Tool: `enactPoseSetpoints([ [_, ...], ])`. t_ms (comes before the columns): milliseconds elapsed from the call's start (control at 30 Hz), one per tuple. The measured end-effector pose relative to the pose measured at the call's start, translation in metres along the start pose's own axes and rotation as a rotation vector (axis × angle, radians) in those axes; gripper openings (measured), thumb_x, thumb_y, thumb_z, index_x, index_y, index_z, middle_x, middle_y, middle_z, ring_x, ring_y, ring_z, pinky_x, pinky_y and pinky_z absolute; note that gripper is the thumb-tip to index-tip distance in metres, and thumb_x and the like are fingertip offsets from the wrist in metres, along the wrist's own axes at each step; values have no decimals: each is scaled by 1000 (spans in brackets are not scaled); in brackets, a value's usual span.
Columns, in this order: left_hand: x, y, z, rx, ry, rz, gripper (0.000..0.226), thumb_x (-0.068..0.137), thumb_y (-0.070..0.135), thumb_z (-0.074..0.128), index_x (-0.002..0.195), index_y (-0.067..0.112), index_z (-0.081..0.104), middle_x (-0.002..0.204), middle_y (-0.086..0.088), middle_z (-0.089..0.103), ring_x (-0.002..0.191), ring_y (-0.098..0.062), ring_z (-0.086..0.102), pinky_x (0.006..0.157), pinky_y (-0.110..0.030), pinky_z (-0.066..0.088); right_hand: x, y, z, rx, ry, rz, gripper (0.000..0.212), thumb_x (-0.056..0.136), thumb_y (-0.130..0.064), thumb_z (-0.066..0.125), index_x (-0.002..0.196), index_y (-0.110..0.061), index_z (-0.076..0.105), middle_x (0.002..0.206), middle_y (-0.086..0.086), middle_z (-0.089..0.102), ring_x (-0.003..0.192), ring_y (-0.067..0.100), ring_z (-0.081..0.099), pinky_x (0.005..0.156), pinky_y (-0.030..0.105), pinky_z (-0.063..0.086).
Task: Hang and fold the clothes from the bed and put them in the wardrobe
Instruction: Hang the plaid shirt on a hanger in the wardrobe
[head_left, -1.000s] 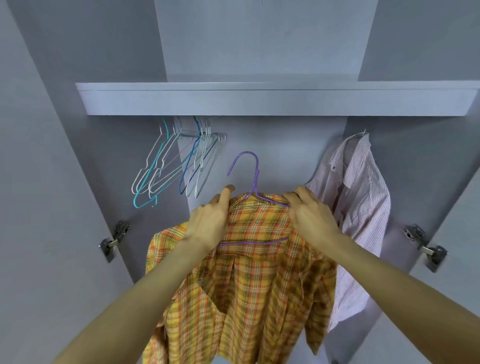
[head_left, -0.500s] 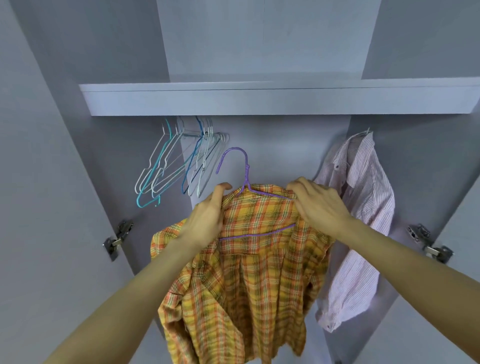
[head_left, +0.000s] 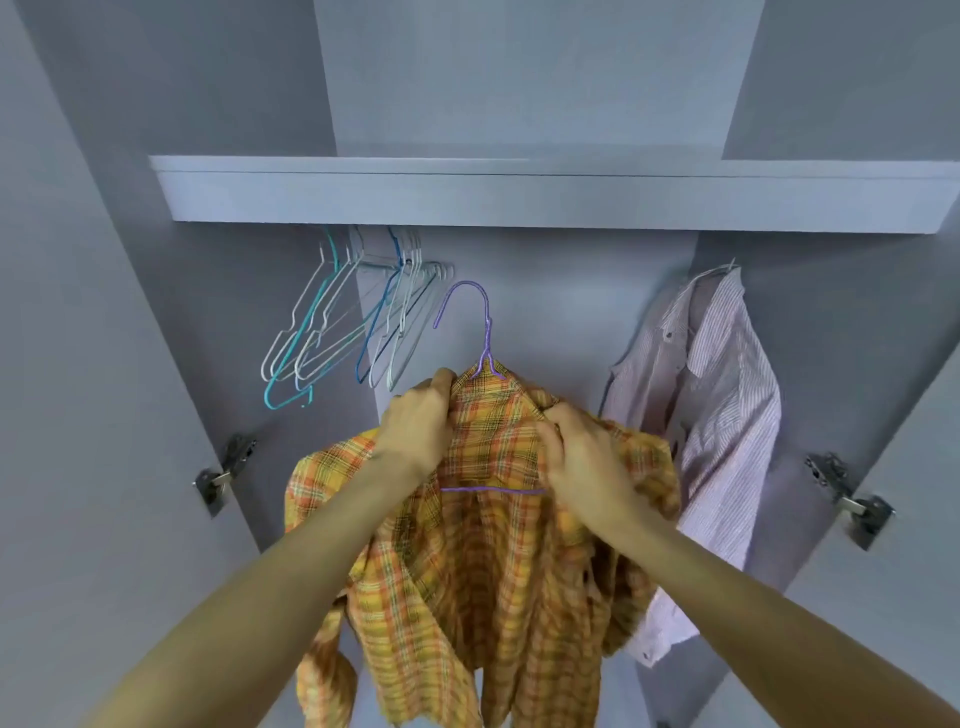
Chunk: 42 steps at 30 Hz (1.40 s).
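I am facing the inside of a pale grey wardrobe (head_left: 519, 312) with both arms reaching forward from the bottom of the frame. In the centre I hold an orange and yellow plaid shirt (head_left: 483, 571), draped over a thin purple wire hanger (head_left: 485, 343). My left hand (head_left: 415, 426) grips the shirt's left shoulder and collar, fingers curled into the cloth. My right hand (head_left: 576, 457) pinches the fabric at the right shoulder, fingers bent tight around it. The hanger's hook rises above the collar, just below centre frame, and curves to the left; its straight bottom bar shows as a purple line across the shirt between my wrists. The hook does not seem to be on any rail, though the rail itself is hidden behind the shelf edge, so I cannot be sure. The shirt's body and sleeves hang loose and rumpled toward the bottom of the frame.

Across the upper middle runs a grey wardrobe shelf (head_left: 519, 197). Under it, at left of centre, a bunch of empty wire hangers in white, teal and blue (head_left: 343, 332) hangs tilted. At right of centre a pale pink striped shirt (head_left: 717, 415) hangs on its own hanger, just beside the plaid shirt. Metal door hinges (head_left: 223, 467) show at the left and right edges.
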<state>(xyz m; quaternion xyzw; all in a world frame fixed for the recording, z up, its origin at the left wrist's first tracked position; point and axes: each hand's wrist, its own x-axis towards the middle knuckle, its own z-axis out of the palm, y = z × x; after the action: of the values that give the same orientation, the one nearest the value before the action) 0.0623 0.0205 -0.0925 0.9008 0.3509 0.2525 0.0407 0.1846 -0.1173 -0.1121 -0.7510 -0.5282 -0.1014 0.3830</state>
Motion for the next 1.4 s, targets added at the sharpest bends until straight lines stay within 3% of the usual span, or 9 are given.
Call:
enactPoseSetpoints([
  [200,0,1,0,-122,117,83,30,87,-5,46,115,6,52,98,-17,62,86,-40,59,67,-38,39,3,3,1,235,-94,65,8,95,-11,49,93,-8,56,65,-8,46,53,3,41,51,15,32],
  [400,1,1,-6,-250,177,214,26,89,-6,50,111,3,60,90,-17,66,81,-36,62,70,-27,41,10,-2,-6,535,-101,175,17,93,-11,53,108,-10,61,80,-12,60,67,5,63,67,27,56],
  [567,0,-17,-19,-318,203,194,19,92,2,54,109,0,61,82,-20,67,74,-38,62,60,-18,32,8,40,-36,36,215,-46,24,85,2,55,107,-5,64,97,5,60,83,14,55,78,22,44],
  [733,1,-23,-27,-334,214,165,21,94,7,53,113,1,59,94,-16,68,81,-33,64,74,-30,46,3,71,-42,-274,18,-8,32,92,-12,54,124,-11,57,114,5,60,114,25,49,102,45,25],
  [933,6,-11,-19,-385,193,179,25,94,5,50,117,1,59,111,-15,65,105,-31,60,94,-29,42,14,51,-41,-243,-128,-202,20,96,-16,46,92,0,58,65,5,56,55,27,56,53,28,36],
  [1000,6,-5,-6,-296,173,94,38,97,7,44,134,7,46,133,-12,52,131,-30,41,114,-46,20,10,53,-40,-176,-97,-167,19,97,-14,45,93,0,57,61,1,49,50,20,49,51,27,33],
  [1133,-1,20,22,-419,-18,-7,53,102,29,27,150,16,7,158,-1,7,144,-24,-12,109,-43,-20,-11,61,-31,-122,-50,-62,18,96,-11,47,96,1,60,70,4,57,59,24,57,56,33,43],
  [1267,9,20,38,-349,-204,-11,68,96,49,34,150,26,-1,158,2,-8,142,-20,-21,108,-49,-19,-31,81,-33,-143,-48,106,20,97,-16,45,99,-5,63,73,1,61,61,19,56,57,29,41],
  [1400,28,13,33,-296,-47,-46,59,94,30,48,146,18,23,155,-8,12,144,-25,-2,114,-55,0,-35,94,-34,-188,15,279,22,98,-16,44,95,-6,64,74,-2,56,62,14,50,59,27,36],
])
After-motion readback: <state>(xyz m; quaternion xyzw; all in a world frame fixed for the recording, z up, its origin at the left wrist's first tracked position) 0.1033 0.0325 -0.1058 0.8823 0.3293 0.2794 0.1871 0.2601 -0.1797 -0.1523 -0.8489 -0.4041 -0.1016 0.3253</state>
